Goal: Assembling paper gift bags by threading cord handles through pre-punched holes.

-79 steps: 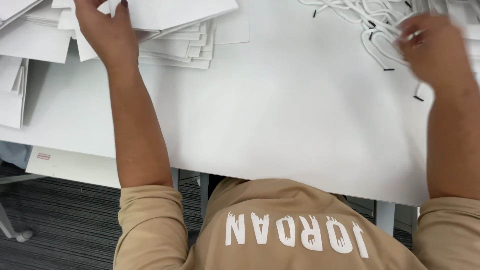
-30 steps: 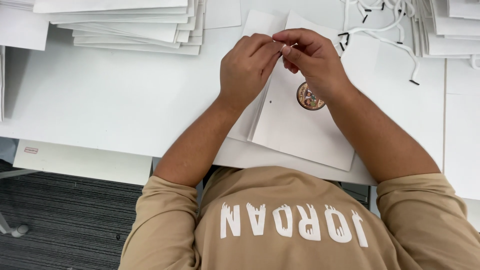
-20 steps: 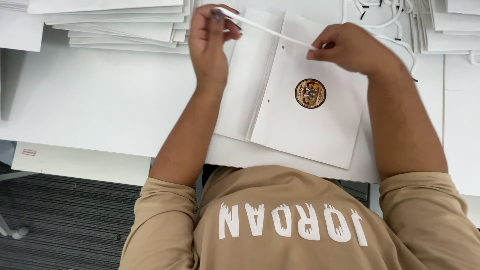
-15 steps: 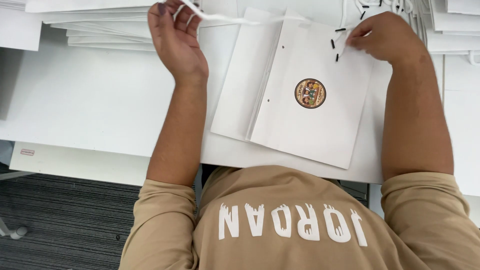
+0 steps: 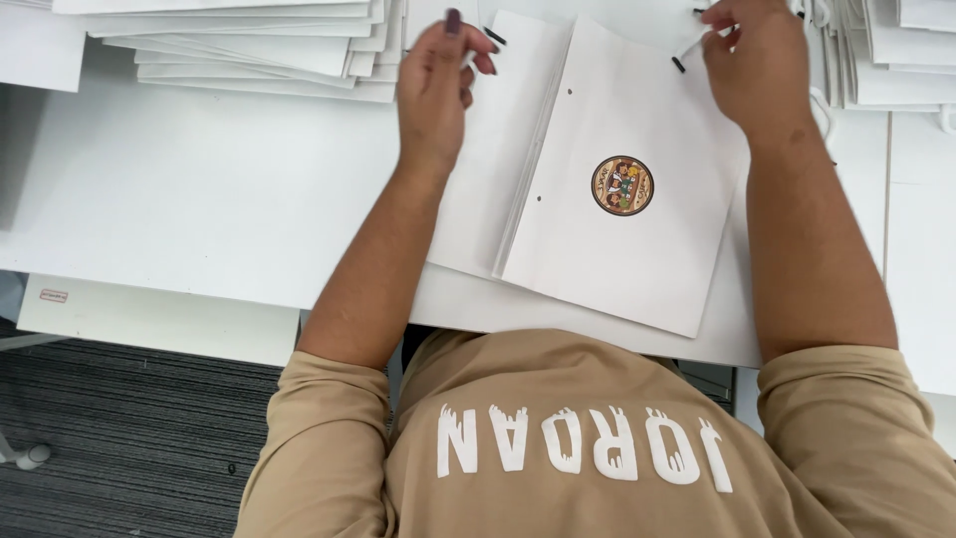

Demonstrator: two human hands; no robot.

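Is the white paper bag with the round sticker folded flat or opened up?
Folded flat: the paper bag lies level on the white table, side gusset creased inward.

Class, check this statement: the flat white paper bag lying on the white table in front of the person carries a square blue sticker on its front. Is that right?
Not quite. The head view shows the flat white paper bag lying on the white table in front of the person, but the sticker on its front is round and mostly brown, not square and blue.
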